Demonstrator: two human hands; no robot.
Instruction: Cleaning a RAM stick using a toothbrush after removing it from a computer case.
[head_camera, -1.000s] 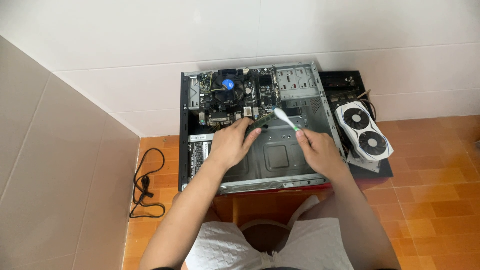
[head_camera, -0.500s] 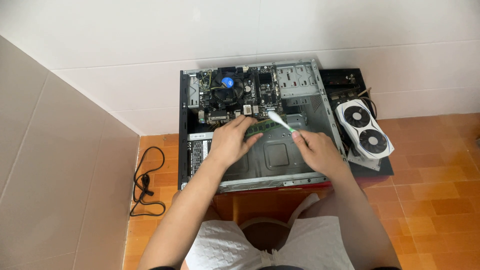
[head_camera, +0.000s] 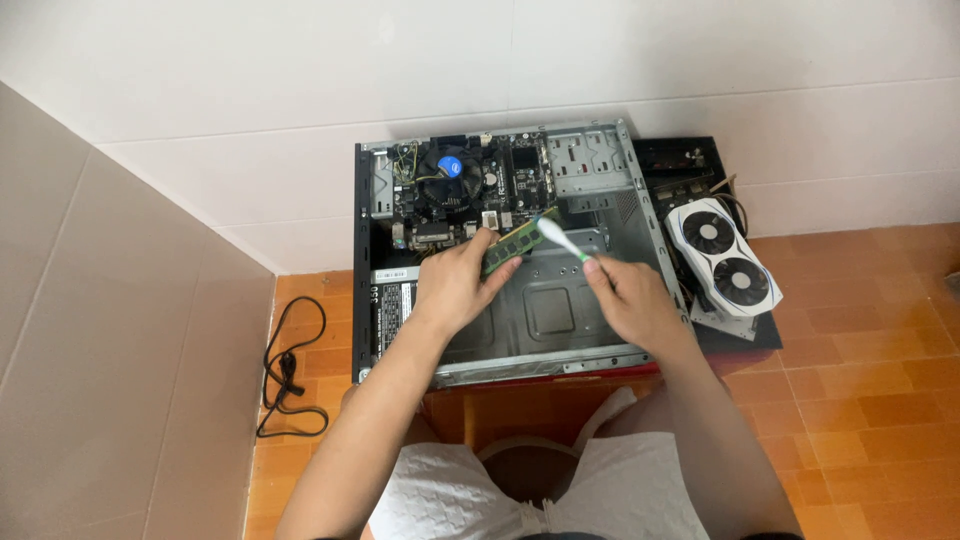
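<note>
Shifted slightly toward nine o'clock, the right hand (head_camera: 632, 300) grips a white-headed green toothbrush (head_camera: 562, 241) against the green rectangular memory stick (head_camera: 517, 243) pinched in left hand (head_camera: 458, 283) fingers.

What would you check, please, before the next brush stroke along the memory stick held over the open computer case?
1. Left hand has a firm hold on the green memory stick: ok, fingers wrap its lower end.
2. Right hand holds the toothbrush with its head at the stick's upper end: ok.
3. Stick is held above the open computer case, apart from the motherboard: ok.
4. Stick's contact edge is free of dust: cannot tell, too small.
5. White two-fan graphics card lies outside the case, away from both hands: ok.
6. Black cable on the floor lies apart from the case: ok.
</note>
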